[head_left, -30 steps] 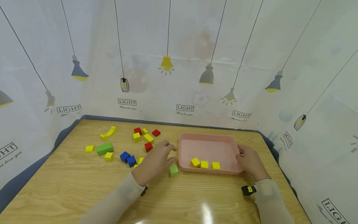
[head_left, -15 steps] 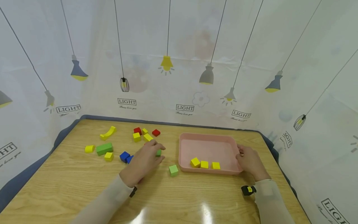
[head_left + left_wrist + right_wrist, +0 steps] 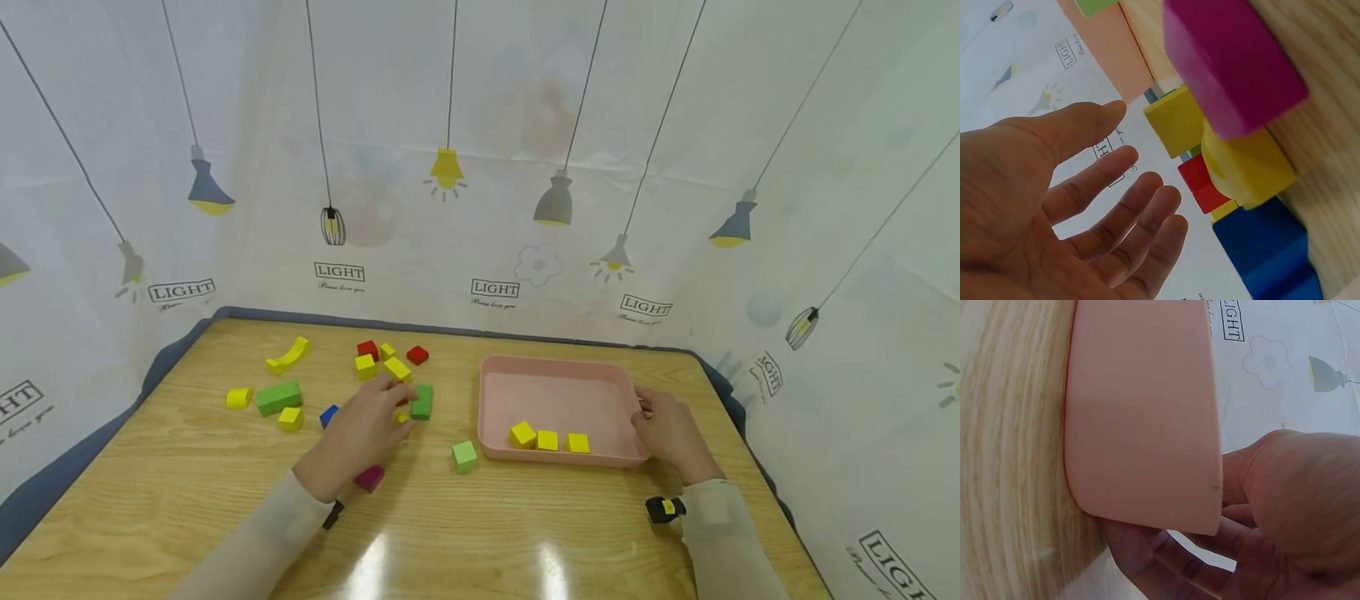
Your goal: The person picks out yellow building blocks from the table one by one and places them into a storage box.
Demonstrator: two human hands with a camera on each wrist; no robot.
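Observation:
My left hand hovers over the loose blocks, its fingers spread and loosely bent. The left wrist view shows that hand holding nothing. Close to its fingertips there are a magenta block, yellow blocks, a red block and a blue block. Just right of the hand lies a green block. My right hand grips the right wall of a pink tray, thumb at the rim and fingers round the outside. Inside that tray, three yellow cubes sit along the front wall.
A light green cube lies left of the tray. Farther left are a yellow arch, a long green block and a yellow cube. Red blocks and yellow ones stand toward the back. A printed curtain hangs behind the table.
My left hand has moved left, away from the tray and over the blocks. The green and magenta blocks have come into sight. My right hand has stayed on the tray.

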